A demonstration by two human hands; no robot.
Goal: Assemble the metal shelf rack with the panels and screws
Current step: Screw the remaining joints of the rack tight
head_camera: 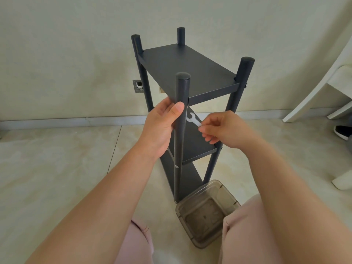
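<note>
Here the wrench (193, 121), pinched by right-hand fingers (206, 133), meets the rack post (182, 119).

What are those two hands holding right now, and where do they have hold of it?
The left hand grips the rack's near post just below the top shelf. The right hand's fingers pinch a small white wrench by its handle end.

I'm looking into a room of a home: glossy beige marble-look floor tiles (57, 168), a plain cream wall (76, 44) with a grey skirting strip (57, 121), a white moulded plastic chair (327, 88), and a black-and-white slip-on shoe (342, 132).
</note>
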